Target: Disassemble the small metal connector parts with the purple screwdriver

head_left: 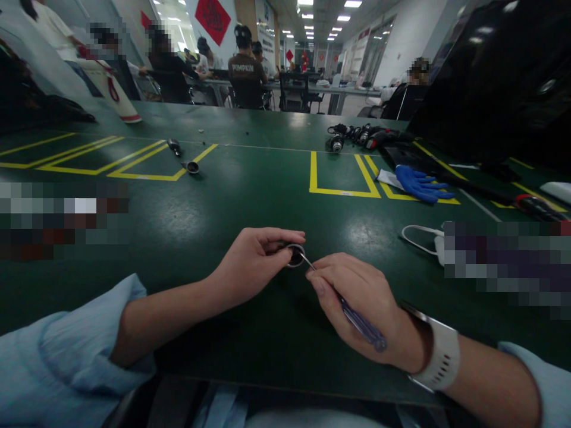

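Observation:
My left hand [254, 255] grips a small round cup-like part [295, 257] with a pale metallic rim and a dark inside, its thumb and fingers on the near left side. Between the fingers of my right hand [357, 303] is a screwdriver [366, 327] with a translucent purple handle. Its thin metal shaft slants up and left, and the tip reaches into the round part. What the tip touches inside is too dark to tell. Both hands are just above the green table [250, 333].
Farther off on the left lie another round cup-like part [193, 168] and a small dark piece [173, 147]. A blue glove [422, 183], a tangle of black cables [357, 135] and a white strap [419, 230] are to the right. Yellow tape [343, 192] marks the table; people sit beyond.

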Demonstrator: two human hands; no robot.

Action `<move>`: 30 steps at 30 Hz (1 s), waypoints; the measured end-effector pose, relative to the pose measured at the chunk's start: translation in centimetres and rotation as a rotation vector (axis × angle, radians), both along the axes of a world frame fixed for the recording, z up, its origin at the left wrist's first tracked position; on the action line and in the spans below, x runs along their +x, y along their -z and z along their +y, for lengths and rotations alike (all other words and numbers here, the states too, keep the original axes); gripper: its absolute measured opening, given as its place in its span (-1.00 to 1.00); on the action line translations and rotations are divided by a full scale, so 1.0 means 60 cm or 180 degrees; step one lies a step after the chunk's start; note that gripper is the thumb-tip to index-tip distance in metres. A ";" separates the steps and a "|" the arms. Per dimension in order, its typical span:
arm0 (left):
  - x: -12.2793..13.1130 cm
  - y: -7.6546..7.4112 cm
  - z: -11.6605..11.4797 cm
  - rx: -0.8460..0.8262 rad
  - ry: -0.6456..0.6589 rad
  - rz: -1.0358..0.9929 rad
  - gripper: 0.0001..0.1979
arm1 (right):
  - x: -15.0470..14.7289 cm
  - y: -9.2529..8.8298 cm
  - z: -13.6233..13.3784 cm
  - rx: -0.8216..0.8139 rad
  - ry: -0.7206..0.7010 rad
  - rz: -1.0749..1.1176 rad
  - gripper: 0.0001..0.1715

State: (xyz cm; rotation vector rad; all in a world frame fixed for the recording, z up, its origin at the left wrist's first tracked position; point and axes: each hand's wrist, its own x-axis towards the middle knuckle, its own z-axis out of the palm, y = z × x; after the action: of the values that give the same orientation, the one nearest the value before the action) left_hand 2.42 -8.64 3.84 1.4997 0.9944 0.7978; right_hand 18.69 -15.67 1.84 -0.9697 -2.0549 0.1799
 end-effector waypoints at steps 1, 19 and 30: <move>0.000 0.000 0.000 -0.0004 0.0001 0.0002 -0.77 | 0.000 0.000 0.000 0.0003 -0.0012 0.0016 -0.87; -0.002 -0.001 -0.001 0.0101 0.0038 0.0032 -0.82 | -0.003 -0.004 -0.002 -0.0082 -0.0011 0.0006 -0.85; -0.002 -0.004 0.003 -0.0061 0.0003 -0.0057 -0.87 | 0.002 -0.015 -0.006 -0.0096 -0.0085 0.0476 -0.83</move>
State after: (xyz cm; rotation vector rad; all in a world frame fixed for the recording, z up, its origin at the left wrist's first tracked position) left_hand 2.31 -8.47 4.06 1.4742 0.9854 0.7979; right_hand 18.84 -16.05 2.73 -0.9193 -1.9336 0.2897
